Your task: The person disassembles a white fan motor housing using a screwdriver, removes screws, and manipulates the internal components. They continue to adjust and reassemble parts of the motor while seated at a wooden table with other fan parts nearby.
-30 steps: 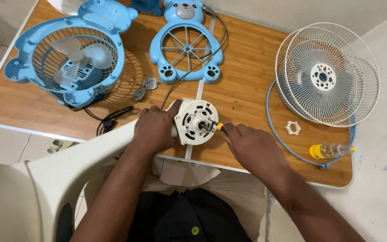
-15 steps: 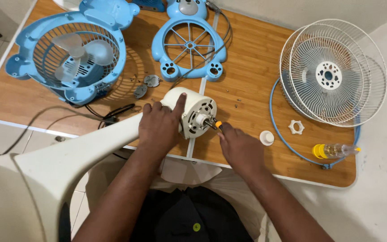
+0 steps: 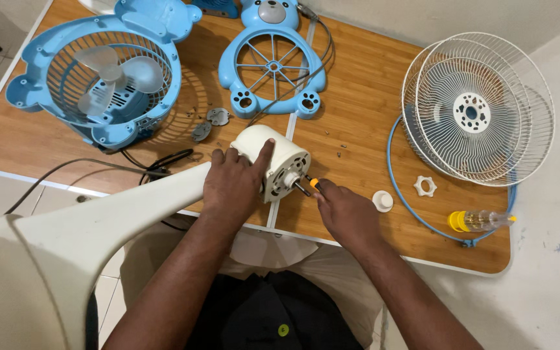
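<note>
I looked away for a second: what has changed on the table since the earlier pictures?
A small white cap that the right hand hid at first now lies bare on the table, since that hand drew in toward the body. The left hand still clasps the cream fan motor; the right still holds the orange-handled screwdriver to its face. The blue fan housing, white grille and yellow-capped bottle stayed put.

Left hand (image 3: 231, 185) gripping cream fan motor (image 3: 279, 161), right hand (image 3: 347, 214) holding screwdriver (image 3: 307, 186) at its face
</note>
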